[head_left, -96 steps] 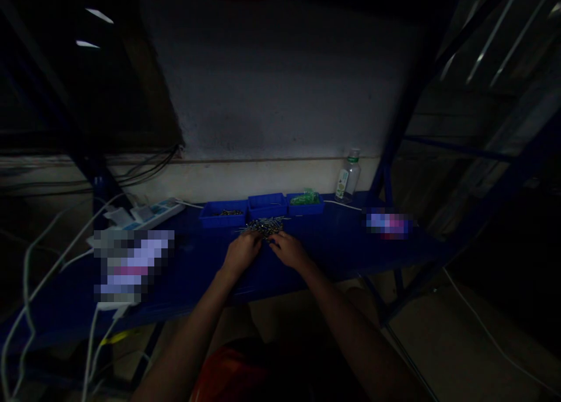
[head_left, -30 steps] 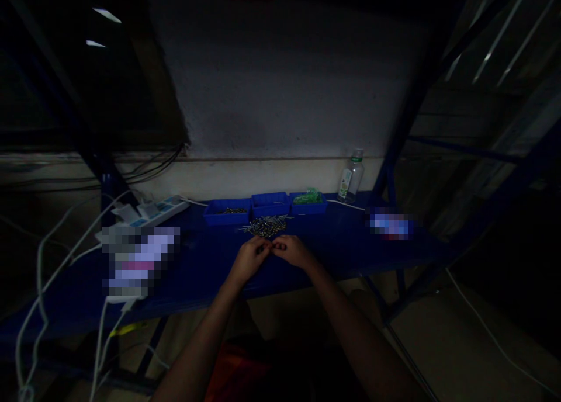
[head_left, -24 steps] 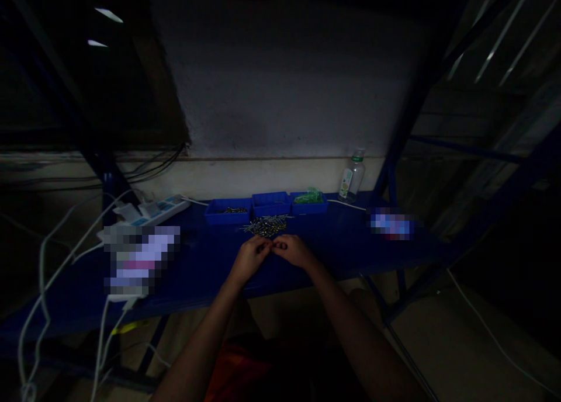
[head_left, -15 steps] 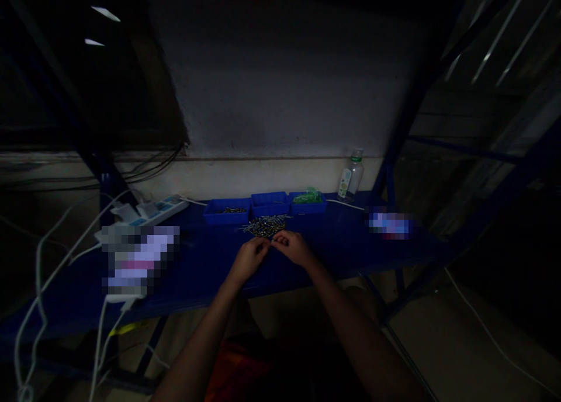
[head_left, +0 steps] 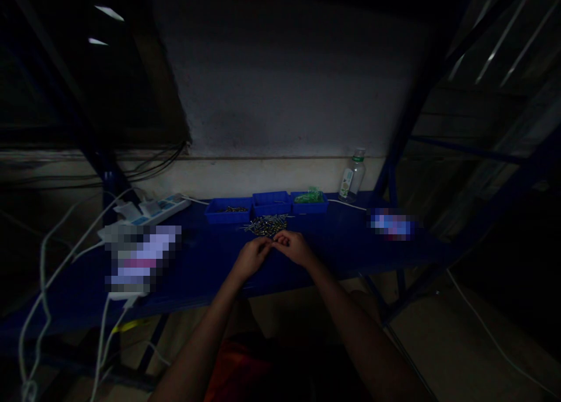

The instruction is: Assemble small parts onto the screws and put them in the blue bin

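My left hand [head_left: 252, 257] and my right hand [head_left: 292, 247] meet fingertip to fingertip over the blue table [head_left: 188, 273]. Both are closed in a pinch; whatever sits between the fingers is too small and dark to make out. Just beyond them lies a pile of small metal pieces [head_left: 266, 224], slim and shiny like screws or rivets. Behind the pile stand three blue bins: the left bin [head_left: 228, 217] has similar metal pieces in it, the middle bin [head_left: 270, 209] shows little inside, and the right bin [head_left: 324, 205] holds green plastic [head_left: 310, 197].
A clear bottle [head_left: 353, 177] with a green-ringed neck stands at the back right. A blurred-out bright item [head_left: 391, 224] lies at the right. On the left are a power strip [head_left: 169, 208], white cables [head_left: 44, 273] and another blurred-out item [head_left: 144, 259]. Blue frame posts flank the table.
The view has shifted slightly, so the scene sits a little further right. My hands stay together in nearly the same pinch before the pile.
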`<control>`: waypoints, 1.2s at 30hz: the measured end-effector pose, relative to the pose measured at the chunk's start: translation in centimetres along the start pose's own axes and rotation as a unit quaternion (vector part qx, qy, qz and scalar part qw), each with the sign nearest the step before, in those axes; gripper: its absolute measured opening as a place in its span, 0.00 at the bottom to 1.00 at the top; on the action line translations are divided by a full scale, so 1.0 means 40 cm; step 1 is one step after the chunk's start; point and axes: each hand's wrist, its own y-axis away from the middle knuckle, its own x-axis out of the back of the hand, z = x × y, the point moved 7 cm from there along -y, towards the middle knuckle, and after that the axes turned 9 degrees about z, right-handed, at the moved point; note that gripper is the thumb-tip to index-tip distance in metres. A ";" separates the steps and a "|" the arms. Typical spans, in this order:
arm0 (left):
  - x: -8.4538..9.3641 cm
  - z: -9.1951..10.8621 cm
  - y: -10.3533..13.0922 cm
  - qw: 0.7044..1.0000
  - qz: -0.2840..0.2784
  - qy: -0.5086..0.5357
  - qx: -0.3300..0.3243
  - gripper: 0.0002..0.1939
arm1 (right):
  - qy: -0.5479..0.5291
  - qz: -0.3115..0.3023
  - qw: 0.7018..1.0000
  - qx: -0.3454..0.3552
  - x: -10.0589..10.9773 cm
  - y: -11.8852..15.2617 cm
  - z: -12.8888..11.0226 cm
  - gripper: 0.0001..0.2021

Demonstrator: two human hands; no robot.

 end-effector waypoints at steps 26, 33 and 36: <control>0.097 -0.067 -0.061 0.991 0.106 -0.058 0.059 0.10 | 0.048 0.069 0.995 -0.053 0.023 -0.010 0.030 0.11; 0.218 -0.158 -0.192 0.975 0.158 -0.103 0.119 0.14 | 0.119 0.042 0.991 -0.042 0.004 -0.015 0.053 0.06; 0.184 -0.153 -0.176 0.979 0.140 -0.103 0.110 0.14 | 0.111 0.036 0.992 -0.039 0.003 -0.013 0.050 0.06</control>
